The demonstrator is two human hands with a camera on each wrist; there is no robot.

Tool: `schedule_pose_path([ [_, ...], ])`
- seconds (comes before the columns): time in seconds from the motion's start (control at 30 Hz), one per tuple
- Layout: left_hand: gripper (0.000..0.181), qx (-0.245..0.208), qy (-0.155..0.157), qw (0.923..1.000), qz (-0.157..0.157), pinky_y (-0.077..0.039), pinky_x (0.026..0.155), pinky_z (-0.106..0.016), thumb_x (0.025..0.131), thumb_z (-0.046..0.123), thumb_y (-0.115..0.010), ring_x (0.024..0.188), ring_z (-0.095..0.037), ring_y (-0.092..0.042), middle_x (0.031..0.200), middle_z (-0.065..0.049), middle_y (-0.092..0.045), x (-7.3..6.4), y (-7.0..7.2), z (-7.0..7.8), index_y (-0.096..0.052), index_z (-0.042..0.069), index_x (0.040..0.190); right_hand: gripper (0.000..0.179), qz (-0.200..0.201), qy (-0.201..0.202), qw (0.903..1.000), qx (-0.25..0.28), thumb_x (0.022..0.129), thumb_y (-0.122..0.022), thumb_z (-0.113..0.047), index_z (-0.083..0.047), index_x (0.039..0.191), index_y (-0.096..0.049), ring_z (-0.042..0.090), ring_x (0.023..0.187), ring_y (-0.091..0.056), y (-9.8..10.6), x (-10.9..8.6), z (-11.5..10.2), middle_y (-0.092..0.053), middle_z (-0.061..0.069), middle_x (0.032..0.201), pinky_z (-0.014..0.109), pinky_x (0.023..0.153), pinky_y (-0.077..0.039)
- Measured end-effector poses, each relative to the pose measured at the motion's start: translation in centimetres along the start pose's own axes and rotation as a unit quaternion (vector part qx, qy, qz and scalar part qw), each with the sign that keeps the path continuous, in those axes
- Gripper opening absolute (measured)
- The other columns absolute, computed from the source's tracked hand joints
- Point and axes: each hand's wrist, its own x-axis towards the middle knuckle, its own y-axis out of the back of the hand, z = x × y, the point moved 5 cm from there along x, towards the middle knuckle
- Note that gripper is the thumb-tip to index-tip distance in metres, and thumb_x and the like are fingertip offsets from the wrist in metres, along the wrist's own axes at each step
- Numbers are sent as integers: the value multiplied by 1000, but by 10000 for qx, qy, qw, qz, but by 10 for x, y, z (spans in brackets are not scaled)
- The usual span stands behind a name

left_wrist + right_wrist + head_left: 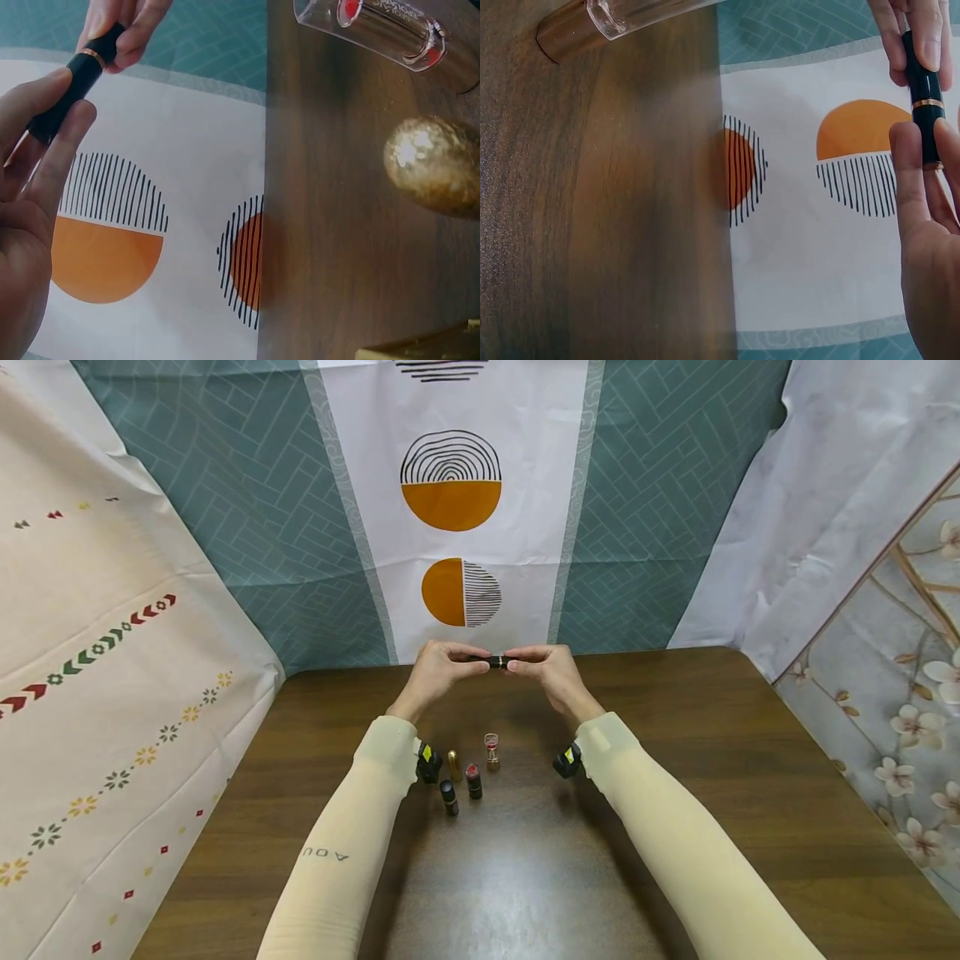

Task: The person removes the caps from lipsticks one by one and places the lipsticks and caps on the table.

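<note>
Both hands meet over the table's far edge on one black lipstick (497,662) with a gold band, held level. My left hand (438,672) pinches one end between thumb and fingers; my right hand (551,672) pinches the other. In the left wrist view the lipstick (77,81) appears closed, its band between the two hands. The right wrist view also shows the lipstick (925,90) with its cap end and base in line. Nearer on the table stand a gold lipstick (453,765), a clear-capped lipstick (492,752), a red-topped black lipstick (474,782) and a dark lipstick (449,797).
The brown wooden table (675,718) runs back to a patterned cloth (517,602). A cream cloth (135,693) hangs at the left, and a floral one (900,760) at the right. The standing lipsticks lie between the forearms, close to the left wrist.
</note>
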Motion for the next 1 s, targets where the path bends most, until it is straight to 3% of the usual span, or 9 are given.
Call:
schedule_pose_path([
  [0.2, 23, -81, -72, 9999, -85, -59, 87, -36, 89, 16, -85, 96, -23, -74, 113, -11, -77, -2, 2, 2, -83, 6, 110, 30, -12, 43, 10000, 0, 92, -72, 10, 19, 120, -67, 18, 83, -77, 0, 0, 0, -77, 3, 90, 29, 82, -58],
  [0.43, 20, -104, -51, 9998, -183, -59, 85, -33, 89, 16, -86, 94, -20, -74, 110, -6, -78, -1, 2, 2, -84, 10, 107, 29, -54, 40, 10000, 69, 92, -72, 11, 19, 119, -68, 23, 84, -76, 3, 0, 2, -77, 3, 92, 29, 80, -59],
  [0.67, 19, 68, -58, 9999, -102, -59, 86, -35, 89, 16, -85, 95, -20, -74, 111, -6, -78, 0, 1, 2, -84, 11, 107, 29, 92, 59, 9999, -17, 92, -72, 11, 19, 119, -68, 15, 80, -76, 1, 0, 1, -77, 3, 91, 29, 81, -59],
  [0.9, 18, 186, -11, 9998, -56, -58, 89, -40, 90, 17, -85, 99, -19, -73, 114, -5, -77, 0, 0, 3, -84, 12, 107, 29, 221, 4, 9996, -169, 91, -73, 10, 18, 119, -69, 13, 79, -76, 1, 1, 2, -78, 5, 92, 41, 91, -58],
  [1.0, 18, 232, 7, 9997, -55, -58, 90, -41, 90, 17, -84, 100, -19, -73, 115, -5, -77, -1, 0, 3, -84, 13, 107, 28, 237, 40, 9994, -263, 91, -73, 10, 17, 118, -70, 13, 79, -76, 1, 2, 2, -78, 5, 92, 35, 86, -59],
])
